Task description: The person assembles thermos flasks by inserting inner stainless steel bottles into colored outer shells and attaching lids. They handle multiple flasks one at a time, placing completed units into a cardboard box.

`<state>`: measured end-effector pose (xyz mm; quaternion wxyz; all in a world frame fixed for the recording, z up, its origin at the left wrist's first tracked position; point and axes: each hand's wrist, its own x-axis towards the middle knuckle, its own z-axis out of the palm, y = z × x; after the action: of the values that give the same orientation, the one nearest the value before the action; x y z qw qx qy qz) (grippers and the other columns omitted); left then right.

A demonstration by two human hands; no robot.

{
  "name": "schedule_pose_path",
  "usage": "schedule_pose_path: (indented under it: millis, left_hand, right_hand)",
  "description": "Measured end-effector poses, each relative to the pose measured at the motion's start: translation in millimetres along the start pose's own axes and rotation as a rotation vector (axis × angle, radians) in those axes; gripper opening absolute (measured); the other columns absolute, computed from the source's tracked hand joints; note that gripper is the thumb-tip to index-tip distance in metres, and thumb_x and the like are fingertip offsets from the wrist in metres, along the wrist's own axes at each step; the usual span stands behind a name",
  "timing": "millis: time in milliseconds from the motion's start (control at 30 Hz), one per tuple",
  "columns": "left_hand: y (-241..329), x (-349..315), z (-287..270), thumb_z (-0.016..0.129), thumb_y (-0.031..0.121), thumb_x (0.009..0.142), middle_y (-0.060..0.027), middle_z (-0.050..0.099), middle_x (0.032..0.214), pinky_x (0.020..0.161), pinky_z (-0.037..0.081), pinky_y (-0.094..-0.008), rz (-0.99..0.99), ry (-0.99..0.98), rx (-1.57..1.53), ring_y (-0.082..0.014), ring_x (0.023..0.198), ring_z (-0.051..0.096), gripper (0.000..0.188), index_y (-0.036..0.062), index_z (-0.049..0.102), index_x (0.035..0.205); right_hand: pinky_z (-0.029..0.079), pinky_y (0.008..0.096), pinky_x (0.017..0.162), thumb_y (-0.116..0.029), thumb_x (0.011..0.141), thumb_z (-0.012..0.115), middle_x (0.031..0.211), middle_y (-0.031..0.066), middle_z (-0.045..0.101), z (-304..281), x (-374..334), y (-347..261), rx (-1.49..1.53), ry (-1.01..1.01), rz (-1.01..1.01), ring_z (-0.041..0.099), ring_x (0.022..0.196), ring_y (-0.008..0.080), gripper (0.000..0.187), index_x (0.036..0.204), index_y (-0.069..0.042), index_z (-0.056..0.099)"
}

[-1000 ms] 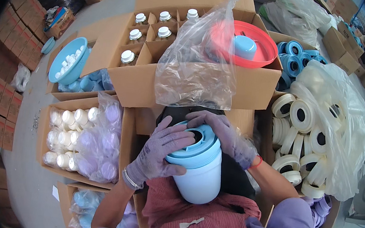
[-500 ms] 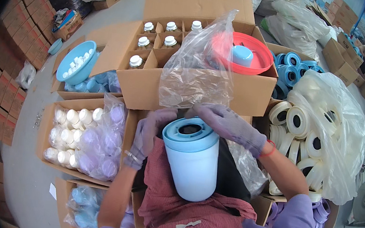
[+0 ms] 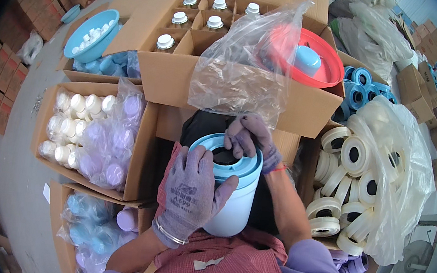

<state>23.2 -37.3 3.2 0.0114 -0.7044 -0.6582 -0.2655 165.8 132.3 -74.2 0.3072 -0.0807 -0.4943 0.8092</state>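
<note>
- Head view: L hand (image 3: 189, 194), grey-gloved, is part open, fingers tog. on the L side of the lid (image 3: 251, 170), thumb spread out against the front of the lt-blue container (image 3: 233, 211).
- R hand (image 3: 252, 136), also gloved, has its fingers curled over the lid's far R part, by the dark opening (image 3: 221, 156) (can't tell if they pinch anything).
- Container is btwn both hands, roughly upright, close to the red apron (image 3: 237, 269).
- Just past both hands: clear bag (image 3: 236, 86) hanging down the big carton (image 3: 162, 80) w/ white-capped bottles (image 3: 214, 23).
- Farther, beyond R hand: red tray (image 3: 330, 73) w/ a blue cup (image 3: 307, 60).
- R of R hand: cream rings (image 3: 356, 153), partly under a clear sheet (image 3: 408, 183); blue rings (image 3: 357, 95) farther off, purple rings (image 3: 350, 272) nearer the body.
- L of L hand: carton w/ white pcs (image 3: 69, 128) and bagged purple pcs (image 3: 119, 139); blue bowl (image 3: 111, 18) of small white caps (image 3: 94, 37) farther off.
</note>
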Motion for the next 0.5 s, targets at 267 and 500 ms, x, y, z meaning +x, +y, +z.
schedule_pose_path:
  millis: [267,500]
  left_hand:
    - [-79,51,33,0.051,0.012,0.093,-0.0177,0.066,0.115,0.091,0.050,-0.0363,0.093,-0.240,-0.871,-0.0303,0.105,0.065,0.024,-0.0010,0.063,0.109]
    - [-50,7,15,0.040,0.013,0.102,-0.0194,0.065,0.123,0.101,0.046,-0.0329,-0.121,-0.138,-0.827,-0.0276,0.116,0.062,0.034,-0.0012,0.060,0.126]
  right_hand:
    - [0.047,0.0234,0.069,-0.037,0.101,0.046,0.070,0.0035,0.063,22,-13,-35,-0.306,0.002,0.001,0.059,0.068,0.0101,0.045,0.107,0.001,0.070]
    - [0.052,0.0274,0.061,-0.034,0.098,0.052,0.063,0.0137,0.064,10,9,1,0.013,-0.089,0.063,0.054,0.046,0.0152,0.048,0.075,0.006,0.066]
